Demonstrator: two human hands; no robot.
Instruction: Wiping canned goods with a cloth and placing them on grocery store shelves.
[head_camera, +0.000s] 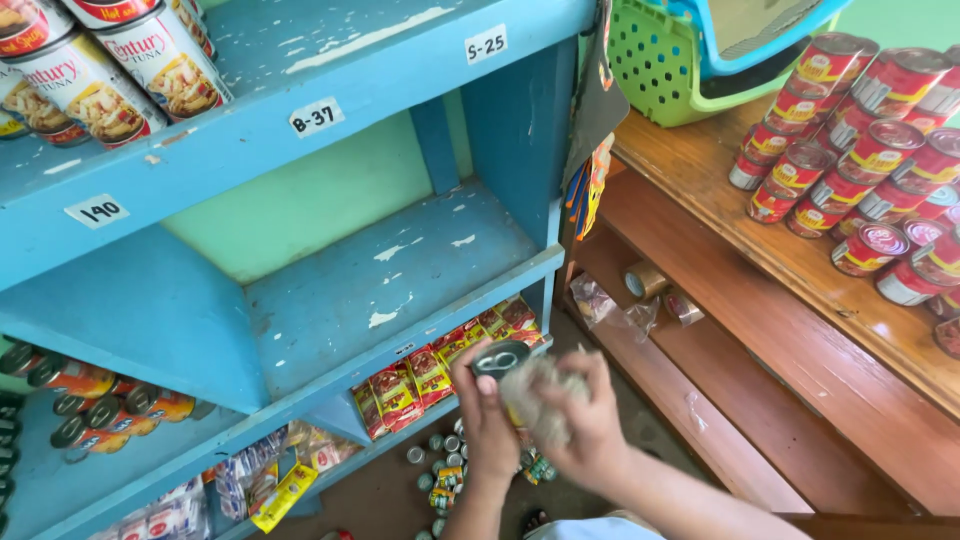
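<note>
Nearest, at six o'clock, the left hand (487, 415) grips a can (500, 358) from below, top turned up, so its lid faces the right hand (580, 425). That hand is closed around a grey rag (540, 398) pressed to the can's side, probably wiping it, though blur hides the fingers. Beyond the hands, the middle blue shelf (380, 280) shows bare chipped paint. At three o'clock a wooden bench (700, 180) carries red cans (860, 150) stacked on their sides. At eleven o'clock more cans (90, 70) lie on the top shelf, and a green basket (660, 60) sits at one o'clock.
</note>
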